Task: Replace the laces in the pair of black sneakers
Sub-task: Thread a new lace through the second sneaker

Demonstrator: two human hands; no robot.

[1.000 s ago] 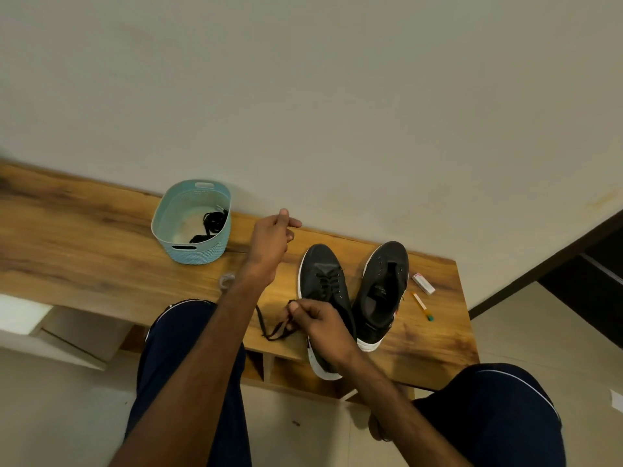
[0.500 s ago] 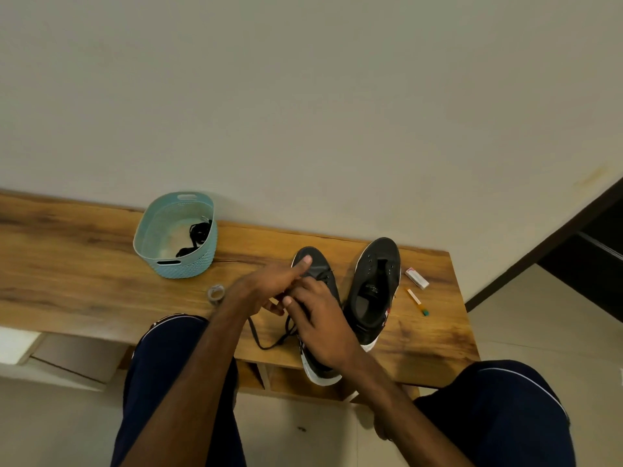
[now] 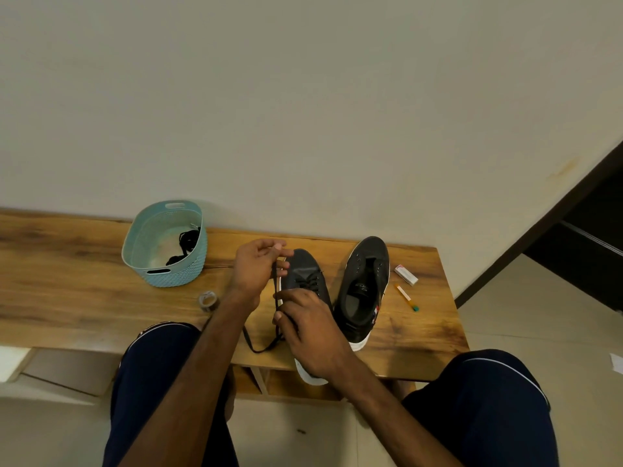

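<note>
Two black sneakers with white soles stand on a wooden table [image 3: 84, 291]. The left sneaker [image 3: 305, 273] is partly laced with a black lace [image 3: 261, 347]. My left hand [image 3: 258, 269] pinches the lace just left of the shoe's toe. My right hand [image 3: 308, 330] rests on the shoe's left side and pinches the same lace lower down; a loop of it hangs over the table's front edge. The right sneaker [image 3: 365, 288] has no lace in its eyelets.
A light blue basket [image 3: 175, 274] at the back left holds more black laces [image 3: 187, 241]. A tape roll [image 3: 208, 300] lies near my left arm. A small white box [image 3: 406, 274] and an orange pen-like stick [image 3: 406, 296] lie right of the shoes. My knees flank the table.
My left hand went down to the left sneaker, then lifted slightly toward its toe, drawing the lace. My right hand stayed at the shoe's side.
</note>
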